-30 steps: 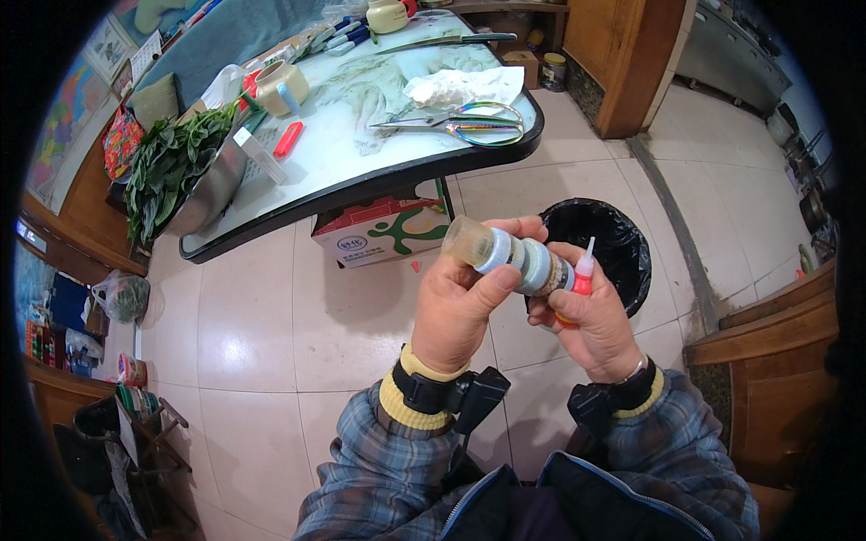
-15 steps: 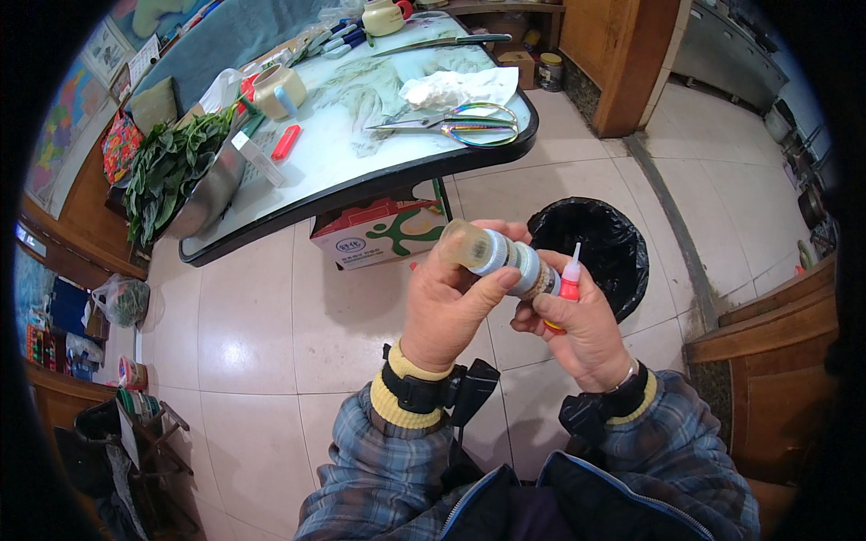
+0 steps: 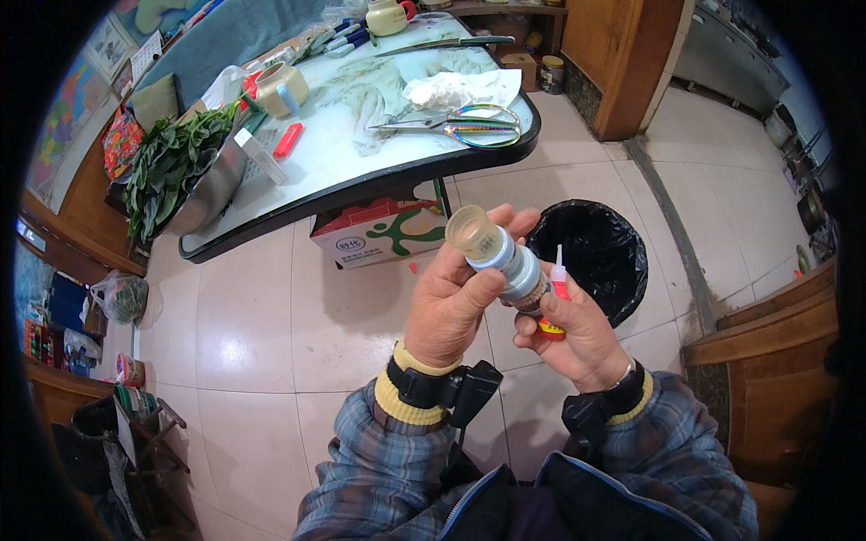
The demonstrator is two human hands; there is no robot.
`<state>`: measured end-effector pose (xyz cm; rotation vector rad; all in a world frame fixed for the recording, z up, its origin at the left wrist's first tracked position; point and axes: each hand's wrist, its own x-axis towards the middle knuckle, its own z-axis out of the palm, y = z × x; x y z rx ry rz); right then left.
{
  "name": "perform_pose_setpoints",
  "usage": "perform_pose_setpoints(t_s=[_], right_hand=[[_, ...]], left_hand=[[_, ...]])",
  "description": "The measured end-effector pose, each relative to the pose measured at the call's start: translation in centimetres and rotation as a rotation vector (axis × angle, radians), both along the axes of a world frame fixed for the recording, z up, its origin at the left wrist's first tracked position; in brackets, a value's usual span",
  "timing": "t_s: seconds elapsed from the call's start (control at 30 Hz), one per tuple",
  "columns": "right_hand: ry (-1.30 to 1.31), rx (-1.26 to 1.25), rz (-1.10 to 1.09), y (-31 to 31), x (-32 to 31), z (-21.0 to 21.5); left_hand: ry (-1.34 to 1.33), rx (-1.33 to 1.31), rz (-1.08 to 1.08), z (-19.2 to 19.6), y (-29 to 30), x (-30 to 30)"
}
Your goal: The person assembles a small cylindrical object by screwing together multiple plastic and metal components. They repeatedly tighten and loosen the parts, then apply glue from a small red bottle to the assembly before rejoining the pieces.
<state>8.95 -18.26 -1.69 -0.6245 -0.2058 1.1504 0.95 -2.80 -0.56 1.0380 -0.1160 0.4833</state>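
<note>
My left hand (image 3: 444, 311) is closed around a small spice grinder (image 3: 514, 269) with blue-grey rings and a translucent yellowish cap (image 3: 471, 233) at its upper end. The grinder tilts up toward the left, and brownish contents show in its lower part. In my right hand (image 3: 585, 347) is a small red and yellow glue bottle (image 3: 560, 288), its thin pale nozzle pointing up. The right fingers and thumb also steady the grinder's lower end, beside the bottle. Part of the grinder and most of the bottle are hidden by my fingers.
A black-lined bin (image 3: 622, 261) stands beyond my right hand. Across the floor is a table (image 3: 361, 171) bearing scissors (image 3: 483, 126), a knife (image 3: 451, 41), crumpled tissue (image 3: 465, 88) and a metal bowl of greens (image 3: 203, 194). A printed carton (image 3: 383, 234) sits beneath it.
The grinder has tipped more upright, with its cap further up and clearer of the left fingers. My right hand has shifted slightly left and down with the glue bottle.
</note>
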Motion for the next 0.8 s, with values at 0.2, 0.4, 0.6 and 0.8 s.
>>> perform_pose_setpoints(t_s=[0.2, 0.4, 0.6, 0.8], right_hand=[[-0.017, 0.034, -0.006, 0.1, -0.3, -0.5], [-0.105, -0.039, -0.048, 0.1, -0.1, 0.0], [-0.121, -0.130, -0.034, -0.3, 0.2, 0.9], [-0.079, -0.032, -0.021, -0.1, 0.3, 0.4]], left_hand=[[-0.014, -0.150, 0.015, -0.7, -0.8, 0.4], [0.009, -0.013, 0.070, -0.4, -0.4, 0.5], [0.075, 0.130, 0.080, 0.2, 0.5, -0.3], [0.039, -0.051, 0.054, -0.3, -1.2, 0.2]])
